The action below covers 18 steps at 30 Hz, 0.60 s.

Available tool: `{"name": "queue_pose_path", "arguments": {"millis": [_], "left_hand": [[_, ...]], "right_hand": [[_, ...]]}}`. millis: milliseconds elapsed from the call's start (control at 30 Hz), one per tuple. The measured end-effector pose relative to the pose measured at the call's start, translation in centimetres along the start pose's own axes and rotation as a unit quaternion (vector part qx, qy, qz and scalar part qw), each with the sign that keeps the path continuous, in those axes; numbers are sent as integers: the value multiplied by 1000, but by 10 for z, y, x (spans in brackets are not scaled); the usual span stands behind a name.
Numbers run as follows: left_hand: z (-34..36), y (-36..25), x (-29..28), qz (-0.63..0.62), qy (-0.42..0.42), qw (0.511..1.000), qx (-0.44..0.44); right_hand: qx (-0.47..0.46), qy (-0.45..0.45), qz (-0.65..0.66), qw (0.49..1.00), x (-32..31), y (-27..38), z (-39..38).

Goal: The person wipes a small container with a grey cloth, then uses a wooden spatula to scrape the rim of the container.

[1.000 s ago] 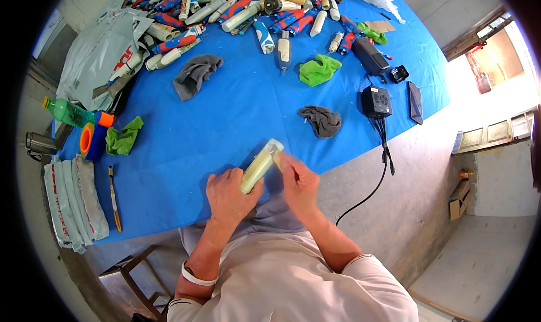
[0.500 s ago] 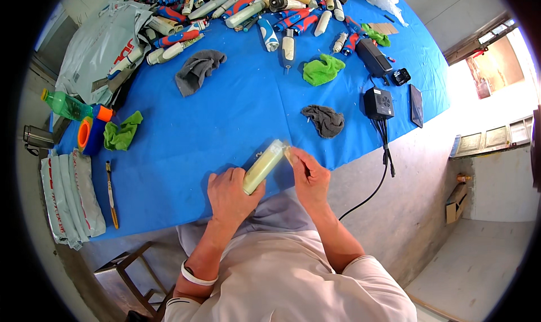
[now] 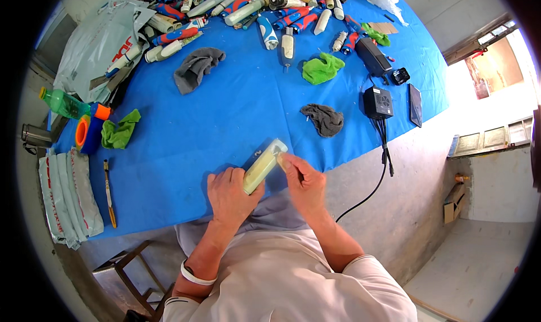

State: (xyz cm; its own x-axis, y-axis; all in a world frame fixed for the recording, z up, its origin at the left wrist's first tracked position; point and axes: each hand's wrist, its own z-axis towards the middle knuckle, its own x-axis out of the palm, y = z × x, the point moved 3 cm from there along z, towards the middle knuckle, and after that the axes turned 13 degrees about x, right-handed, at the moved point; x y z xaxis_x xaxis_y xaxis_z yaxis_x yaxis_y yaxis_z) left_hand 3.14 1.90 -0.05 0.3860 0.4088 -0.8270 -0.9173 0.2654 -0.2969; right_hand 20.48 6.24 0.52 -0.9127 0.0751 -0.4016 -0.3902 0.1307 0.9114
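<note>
A pale yellow cylinder with a whitish far end [image 3: 261, 168] lies slanted over the near edge of the table, its far end pointing away and to the right. My left hand [image 3: 232, 193] is wrapped round its near end. My right hand [image 3: 304, 181] is closed in a pinch, fingertips touching the cylinder's right side close to the far end. Between those fingers shows a small yellowish bit, too small to name. A tiny pale scrap [image 3: 257, 153] lies on the blue cloth just left of the cylinder.
Blue cloth [image 3: 169, 164] covers the table. A pile of used handles and tubes [image 3: 242, 9] fills its far side. Grey rags [image 3: 324, 120] and a green cloth [image 3: 322, 69] lie nearer. Right: black box with cables [image 3: 378, 103], phone [image 3: 415, 105]. Left: brush [image 3: 109, 195], plastic packets [image 3: 70, 195], green bottle [image 3: 65, 104].
My right hand has moved slightly left and nearer, from beyond the cylinder's far end onto its right side. My left hand keeps its hold in the same place.
</note>
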Motion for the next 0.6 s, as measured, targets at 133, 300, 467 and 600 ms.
{"name": "queue_pose_path", "arguments": {"millis": [133, 300, 467, 600], "left_hand": [[-1, 0, 2, 5, -2, 1000, 3], [-1, 0, 2, 4, -9, 1000, 5], [-2, 0, 2, 3, -8, 1000, 7], [-2, 0, 1, 2, -5, 1000, 4]], "right_hand": [[12, -28, 3, 1000, -8, -7, 12], [15, -26, 23, 999, -8, -14, 13], [-2, -45, 51, 998, -3, -12, 11], [-1, -28, 56, 998, 0, -15, 10]]}}
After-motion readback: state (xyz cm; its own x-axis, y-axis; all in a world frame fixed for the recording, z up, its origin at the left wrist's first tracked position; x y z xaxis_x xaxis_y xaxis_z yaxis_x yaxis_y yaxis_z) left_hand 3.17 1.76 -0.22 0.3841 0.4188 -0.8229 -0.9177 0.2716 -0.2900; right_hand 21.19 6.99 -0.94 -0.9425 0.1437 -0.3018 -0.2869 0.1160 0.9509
